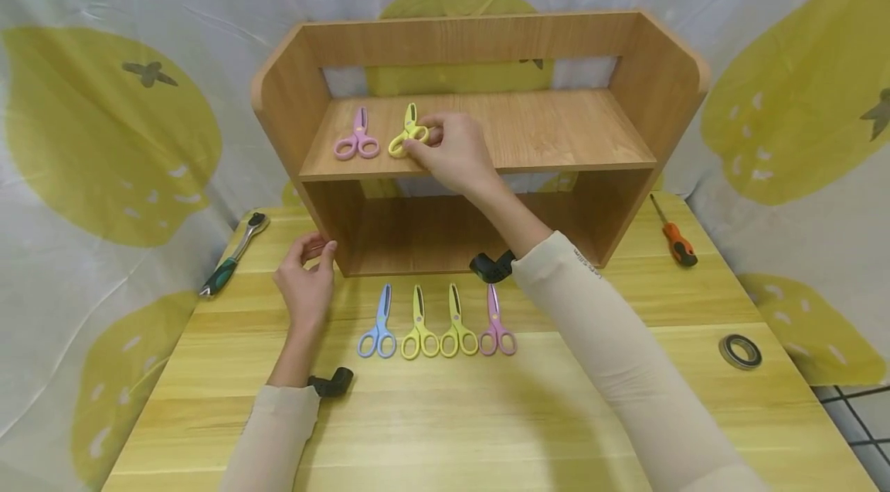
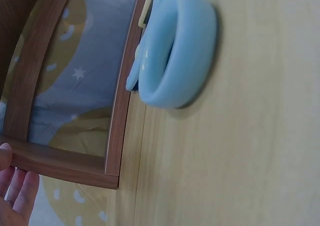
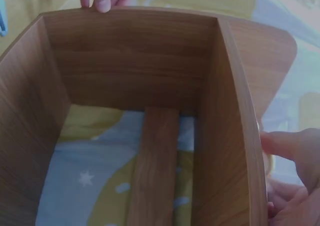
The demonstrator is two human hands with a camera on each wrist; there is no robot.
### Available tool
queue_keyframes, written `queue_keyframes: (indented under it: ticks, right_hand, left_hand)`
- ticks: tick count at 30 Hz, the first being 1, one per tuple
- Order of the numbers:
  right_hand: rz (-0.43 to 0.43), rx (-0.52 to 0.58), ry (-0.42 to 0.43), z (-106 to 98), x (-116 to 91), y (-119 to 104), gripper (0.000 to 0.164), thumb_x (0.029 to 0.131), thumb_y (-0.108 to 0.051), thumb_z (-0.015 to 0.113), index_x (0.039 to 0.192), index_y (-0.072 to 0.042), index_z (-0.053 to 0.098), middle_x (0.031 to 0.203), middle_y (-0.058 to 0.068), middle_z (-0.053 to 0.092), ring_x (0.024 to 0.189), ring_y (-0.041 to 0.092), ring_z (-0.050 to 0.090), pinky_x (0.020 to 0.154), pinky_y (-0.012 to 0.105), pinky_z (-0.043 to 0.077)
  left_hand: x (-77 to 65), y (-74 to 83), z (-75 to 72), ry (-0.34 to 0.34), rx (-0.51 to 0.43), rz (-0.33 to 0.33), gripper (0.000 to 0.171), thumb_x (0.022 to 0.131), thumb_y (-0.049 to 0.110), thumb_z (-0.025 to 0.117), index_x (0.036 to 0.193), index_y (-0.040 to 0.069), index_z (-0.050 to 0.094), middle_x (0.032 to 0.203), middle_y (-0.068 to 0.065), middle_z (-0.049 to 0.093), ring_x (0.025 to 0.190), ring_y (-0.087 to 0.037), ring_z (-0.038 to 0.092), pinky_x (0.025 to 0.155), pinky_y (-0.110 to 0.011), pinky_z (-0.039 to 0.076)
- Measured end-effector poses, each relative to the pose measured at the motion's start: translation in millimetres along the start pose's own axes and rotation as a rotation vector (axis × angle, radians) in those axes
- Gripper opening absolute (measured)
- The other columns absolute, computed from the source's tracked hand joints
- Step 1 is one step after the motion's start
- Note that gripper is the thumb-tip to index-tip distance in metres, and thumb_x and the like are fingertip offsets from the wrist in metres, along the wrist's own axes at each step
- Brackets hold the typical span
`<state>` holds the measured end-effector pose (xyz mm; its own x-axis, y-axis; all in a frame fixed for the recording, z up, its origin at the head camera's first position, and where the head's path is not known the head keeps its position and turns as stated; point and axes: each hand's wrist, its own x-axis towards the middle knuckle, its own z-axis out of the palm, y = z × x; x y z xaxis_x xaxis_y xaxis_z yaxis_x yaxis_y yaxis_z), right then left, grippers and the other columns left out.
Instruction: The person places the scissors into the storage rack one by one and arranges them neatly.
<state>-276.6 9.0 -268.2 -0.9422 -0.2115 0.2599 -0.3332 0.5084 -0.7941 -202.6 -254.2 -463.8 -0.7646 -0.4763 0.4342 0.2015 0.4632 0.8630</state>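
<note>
A wooden two-tier shelf (image 1: pixel 542 129) stands at the back of the table. My right hand (image 1: pixel 455 148) pinches one handle loop of yellow scissors (image 1: pixel 410 120) on its upper board, left of the middle. Pink scissors (image 1: pixel 359 138) lie just left of them. My left hand (image 1: pixel 306 276) holds the front edge of the shelf's left side panel, thumb on one face and fingers on the other in the left wrist view. On the table before the shelf lie blue scissors (image 1: pixel 378 328), two yellow scissors (image 1: pixel 419 330) (image 1: pixel 456 328) and pink scissors (image 1: pixel 495 328), side by side, blades toward the shelf.
A ratchet wrench (image 1: pixel 236 254) with a green grip lies at the far left. To the right are an orange-handled screwdriver (image 1: pixel 674 237) and a ring-shaped bearing (image 1: pixel 740 351). Black wrist cameras (image 1: pixel 332 382) sit at both wrists. Behind hangs a lemon-print cloth (image 1: pixel 111 129).
</note>
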Motion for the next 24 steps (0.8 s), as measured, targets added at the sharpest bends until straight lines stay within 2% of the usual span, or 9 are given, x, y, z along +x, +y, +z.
queue_keyframes:
  ticks: [7, 13, 15, 17, 20, 22, 24]
  right_hand:
    - [0.009, -0.141, -0.037, -1, 2, -3, 0.035, 0.096, -0.033, 0.075, 0.123, -0.01, 0.074, 0.073, 0.001, 0.056, 0.059, 0.011, 0.043, 0.049, 0.022, 0.031]
    - [-0.013, -0.153, -0.044, 1, 3, -1, 0.019, 0.094, -0.029, 0.077, 0.104, -0.012, 0.078, 0.06, -0.005, 0.046, 0.052, 0.007, 0.036, 0.045, 0.021, 0.024]
    - [-0.017, -0.151, -0.045, 0, 3, 0, 0.021, 0.093, -0.03, 0.078, 0.096, -0.009, 0.076, 0.061, -0.004, 0.043, 0.053, 0.008, 0.035, 0.046, 0.022, 0.023]
    - [-0.014, -0.142, -0.042, -1, 2, 0, 0.027, 0.093, -0.033, 0.078, 0.097, -0.007, 0.074, 0.067, -0.003, 0.047, 0.059, 0.009, 0.039, 0.05, 0.021, 0.027]
    - [-0.031, -0.114, -0.042, -5, -1, 3, 0.039, 0.091, -0.035, 0.079, 0.113, -0.003, 0.072, 0.087, 0.002, 0.058, 0.077, 0.012, 0.052, 0.062, 0.021, 0.041]
    - [-0.051, -0.069, -0.037, -9, -5, 5, 0.049, 0.09, -0.034, 0.079, 0.128, -0.005, 0.068, 0.105, 0.004, 0.064, 0.093, 0.014, 0.059, 0.076, 0.024, 0.051]
    - [-0.081, -0.017, -0.032, -13, -11, 7, 0.054, 0.09, -0.031, 0.079, 0.135, -0.005, 0.064, 0.115, 0.007, 0.065, 0.102, 0.018, 0.062, 0.086, 0.029, 0.055]
  left_hand:
    - [0.1, 0.4, 0.3, 0.004, 0.006, 0.003, 0.022, 0.094, 0.018, 0.077, 0.112, 0.006, 0.075, 0.104, -0.008, 0.078, 0.087, -0.001, 0.069, 0.074, -0.006, 0.056]
    - [-0.2, -0.4, 0.0, 0.013, 0.017, 0.001, 0.021, 0.094, 0.018, 0.077, 0.112, 0.007, 0.075, 0.105, -0.01, 0.078, 0.087, 0.001, 0.069, 0.075, -0.007, 0.057]
    - [-0.3, -0.4, 0.2, 0.013, 0.023, -0.003, 0.021, 0.094, 0.018, 0.077, 0.113, 0.007, 0.075, 0.105, -0.01, 0.078, 0.087, 0.001, 0.068, 0.074, -0.007, 0.057]
    - [-0.2, -0.7, 0.5, 0.014, 0.024, -0.006, 0.021, 0.094, 0.017, 0.077, 0.113, 0.007, 0.075, 0.105, -0.01, 0.078, 0.087, 0.002, 0.068, 0.074, -0.008, 0.057]
    - [-0.3, -0.6, 0.7, 0.013, 0.024, -0.004, 0.021, 0.094, 0.016, 0.077, 0.113, 0.006, 0.074, 0.105, -0.009, 0.078, 0.087, 0.003, 0.068, 0.074, -0.008, 0.057]
    - [-0.2, 0.2, 0.6, 0.011, 0.021, -0.002, 0.022, 0.094, 0.016, 0.077, 0.113, 0.005, 0.074, 0.105, -0.009, 0.078, 0.087, 0.003, 0.068, 0.074, -0.009, 0.058]
    - [0.0, 0.6, 0.2, 0.008, 0.021, 0.001, 0.022, 0.094, 0.016, 0.077, 0.113, 0.005, 0.074, 0.106, -0.009, 0.078, 0.087, 0.003, 0.067, 0.074, -0.009, 0.058]
